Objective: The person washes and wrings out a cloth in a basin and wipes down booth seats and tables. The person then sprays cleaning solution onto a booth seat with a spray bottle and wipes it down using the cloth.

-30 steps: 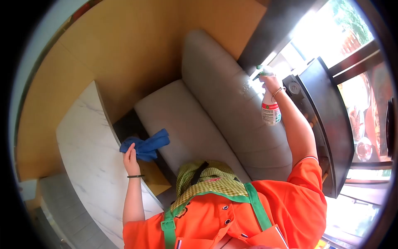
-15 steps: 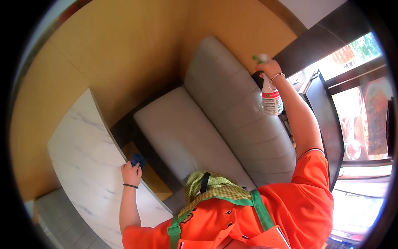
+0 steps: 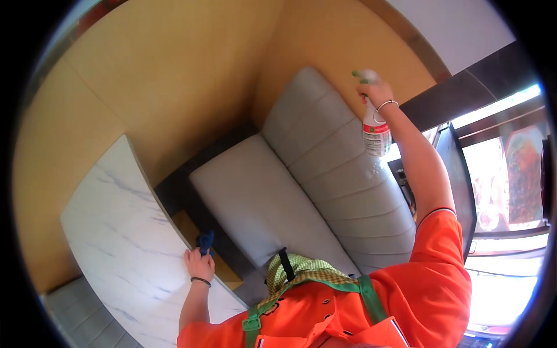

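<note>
My right hand (image 3: 376,91) is raised over the grey seat back, fingers wrapped round the neck of a spray bottle (image 3: 377,138). The bottle is white with a red band and printed label, and a green and white spray head. Its base hangs downward, tilted slightly. At the inner edge of the white marbled table (image 3: 116,214), my left hand (image 3: 200,265) is closed on a dark blue cloth (image 3: 205,240). The cloth bunches out beyond the fingertips, over the table's edge.
A grey padded bench (image 3: 255,191) with a ribbed seat back (image 3: 325,139) runs beside the table. Yellow-brown wall panels (image 3: 168,69) enclose the corner. Behind the seat back, at right, stands a dark panel (image 3: 455,185). Another grey seat (image 3: 87,307) lies beyond the table.
My left hand with the cloth has shifted right and down along the table edge in view. My right hand still holds the spray bottle up, and the whole view has shifted slightly.
</note>
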`<state>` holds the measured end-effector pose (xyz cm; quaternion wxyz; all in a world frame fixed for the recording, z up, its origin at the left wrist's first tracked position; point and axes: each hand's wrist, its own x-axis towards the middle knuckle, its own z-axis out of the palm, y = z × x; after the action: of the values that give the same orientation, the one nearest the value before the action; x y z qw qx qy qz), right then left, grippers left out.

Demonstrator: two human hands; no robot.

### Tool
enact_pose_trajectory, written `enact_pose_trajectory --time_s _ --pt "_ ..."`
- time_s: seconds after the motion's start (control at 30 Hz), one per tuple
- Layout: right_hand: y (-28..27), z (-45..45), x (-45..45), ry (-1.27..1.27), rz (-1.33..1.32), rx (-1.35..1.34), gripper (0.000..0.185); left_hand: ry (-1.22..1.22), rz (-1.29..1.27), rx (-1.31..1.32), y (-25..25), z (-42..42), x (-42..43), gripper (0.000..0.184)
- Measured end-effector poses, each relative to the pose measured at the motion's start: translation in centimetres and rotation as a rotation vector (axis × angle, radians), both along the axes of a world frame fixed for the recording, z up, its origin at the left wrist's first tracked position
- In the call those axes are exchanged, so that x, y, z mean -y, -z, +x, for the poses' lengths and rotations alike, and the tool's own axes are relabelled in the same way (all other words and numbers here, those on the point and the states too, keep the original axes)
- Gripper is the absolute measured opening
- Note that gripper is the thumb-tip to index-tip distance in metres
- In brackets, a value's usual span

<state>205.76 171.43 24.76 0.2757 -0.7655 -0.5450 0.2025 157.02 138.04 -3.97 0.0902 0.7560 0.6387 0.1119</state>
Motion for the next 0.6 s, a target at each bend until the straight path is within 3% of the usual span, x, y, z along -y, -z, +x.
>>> enact_pose_trajectory --time_s 0.1,0.17,0.3,0.4,0.47,0.6 --pt "0.5 -0.5 -1.1 -0.065 0.077 -0.225 0.017 0.006 -0.017 -0.008 -0.1 0.0 0.1 0.016" --pt "0.7 -0.4 -2.0 -0.027 0.055 0.074 0.018 0.017 0.029 0.003 -0.1 0.1 -0.3 0.013" --pt "0.5 0.2 -1.1 -0.008 0.065 0.076 0.02 0.029 0.032 -0.001 -0.3 0.4 -0.4 0.013" --pt "0.2 0.8 1.3 -0.149 -0.01 -0.038 0.02 0.041 0.035 -0.017 -0.5 0.2 -0.2 0.013" --pt "-0.5 0.9 3.7 -0.171 -0.022 0.122 0.019 0.027 -0.004 0.0 -0.6 0.3 -0.4 0.013" --pt "-1.1 3.3 10.3 -0.087 -0.044 0.037 0.017 0.053 -0.076 -0.039 -0.9 0.9 -0.2 0.014"
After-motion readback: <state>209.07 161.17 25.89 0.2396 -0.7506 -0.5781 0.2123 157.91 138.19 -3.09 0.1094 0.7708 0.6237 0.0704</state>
